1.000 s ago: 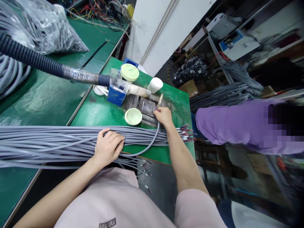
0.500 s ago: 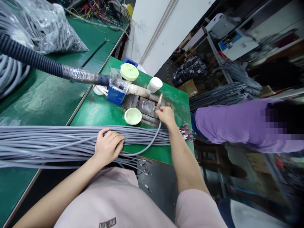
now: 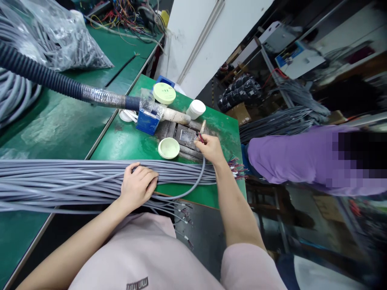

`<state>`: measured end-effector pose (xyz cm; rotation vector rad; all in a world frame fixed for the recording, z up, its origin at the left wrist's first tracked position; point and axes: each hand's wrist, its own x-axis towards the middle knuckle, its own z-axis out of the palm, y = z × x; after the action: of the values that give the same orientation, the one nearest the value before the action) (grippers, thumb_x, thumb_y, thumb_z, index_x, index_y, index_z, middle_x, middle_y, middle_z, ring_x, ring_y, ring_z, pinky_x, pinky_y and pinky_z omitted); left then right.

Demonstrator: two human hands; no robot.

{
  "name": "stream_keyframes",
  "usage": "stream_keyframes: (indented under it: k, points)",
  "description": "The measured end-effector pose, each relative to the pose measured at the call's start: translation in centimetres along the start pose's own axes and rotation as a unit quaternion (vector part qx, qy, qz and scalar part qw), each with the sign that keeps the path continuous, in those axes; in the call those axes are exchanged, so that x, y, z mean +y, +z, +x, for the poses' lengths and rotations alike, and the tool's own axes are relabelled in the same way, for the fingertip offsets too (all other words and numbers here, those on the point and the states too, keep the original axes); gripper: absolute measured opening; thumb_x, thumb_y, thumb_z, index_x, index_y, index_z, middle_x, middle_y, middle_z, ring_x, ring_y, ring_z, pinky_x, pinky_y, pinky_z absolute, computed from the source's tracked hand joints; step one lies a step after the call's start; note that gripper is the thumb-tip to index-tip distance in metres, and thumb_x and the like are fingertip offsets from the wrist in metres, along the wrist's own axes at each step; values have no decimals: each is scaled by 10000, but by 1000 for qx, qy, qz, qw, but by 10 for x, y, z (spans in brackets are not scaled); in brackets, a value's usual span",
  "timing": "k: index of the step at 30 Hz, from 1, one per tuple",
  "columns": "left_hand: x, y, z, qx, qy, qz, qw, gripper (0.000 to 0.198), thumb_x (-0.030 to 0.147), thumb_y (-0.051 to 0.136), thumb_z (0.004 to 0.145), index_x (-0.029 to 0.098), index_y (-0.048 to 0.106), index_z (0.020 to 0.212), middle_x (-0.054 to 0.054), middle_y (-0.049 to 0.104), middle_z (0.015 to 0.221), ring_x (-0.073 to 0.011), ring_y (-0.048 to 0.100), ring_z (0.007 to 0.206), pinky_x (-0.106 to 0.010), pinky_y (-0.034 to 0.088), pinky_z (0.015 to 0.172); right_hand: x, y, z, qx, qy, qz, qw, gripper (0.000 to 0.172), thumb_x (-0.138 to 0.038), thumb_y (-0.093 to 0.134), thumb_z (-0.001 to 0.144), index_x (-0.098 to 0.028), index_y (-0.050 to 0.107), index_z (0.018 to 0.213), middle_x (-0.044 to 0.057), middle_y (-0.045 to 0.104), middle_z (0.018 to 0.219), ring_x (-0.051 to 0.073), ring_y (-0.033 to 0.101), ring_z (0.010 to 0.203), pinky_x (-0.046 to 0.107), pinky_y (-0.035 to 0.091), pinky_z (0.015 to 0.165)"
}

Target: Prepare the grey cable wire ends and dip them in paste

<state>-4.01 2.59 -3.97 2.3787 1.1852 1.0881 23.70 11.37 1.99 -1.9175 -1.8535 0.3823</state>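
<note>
My right hand (image 3: 211,149) is closed in a pinch round the end of a grey cable (image 3: 200,176), whose thin red and dark wires poke out past the fingertips. Those wires are over the near right edge of a small dark metal block with a shiny silvery pool (image 3: 186,136); whether they touch it I cannot tell. The cable curves back from that hand towards a thick bundle of grey cables (image 3: 81,177). On top of this bundle lies my left hand (image 3: 138,184), fingers resting across the cables and thumb apart.
A pale green open tub (image 3: 169,148) stands beside the block, with a green-lidded jar (image 3: 164,93) and a white jar (image 3: 196,108) behind. A ribbed black hose (image 3: 57,83) ends in a pipe above a blue box (image 3: 147,123). A person in purple (image 3: 290,159) is at the right.
My right hand has shifted slightly left, and the wire ends now point more over the silvery pool. My left hand stays in the same place on the bundle.
</note>
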Motion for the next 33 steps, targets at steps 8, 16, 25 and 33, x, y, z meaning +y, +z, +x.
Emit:
stream_keyframes:
  k: [8,16,25,33]
  points:
    - [0,0,-1,-3,4,6,1000,129,167,530,849,225,625,914,9,729,863,-158,643,829,-430,328,965,-54,-17,-43,29,-72,62,995,154,-299,503,747,-198,527,635,0,580,648,149,536,650,251,404,656]
    - [1,-1,-2,-5,8,12,1000,118,173,526,856,222,617,912,3,727,860,-166,641,826,-429,322,967,-62,-18,-57,23,-74,47,996,146,-300,492,755,-210,524,645,6,576,646,162,540,668,267,409,684]
    - [1,-1,-1,3,15,21,1000,98,173,536,860,212,610,910,5,725,850,-159,643,815,-421,328,959,-25,-1,-21,14,-59,-50,997,115,-248,468,740,-197,500,642,15,576,647,151,505,635,245,345,612]
    - [0,1,0,4,13,8,1000,99,165,545,854,208,611,915,6,729,864,-155,645,815,-420,320,965,6,21,8,-47,-46,-243,968,118,-202,450,742,-185,553,685,70,651,720,196,537,670,287,264,606]
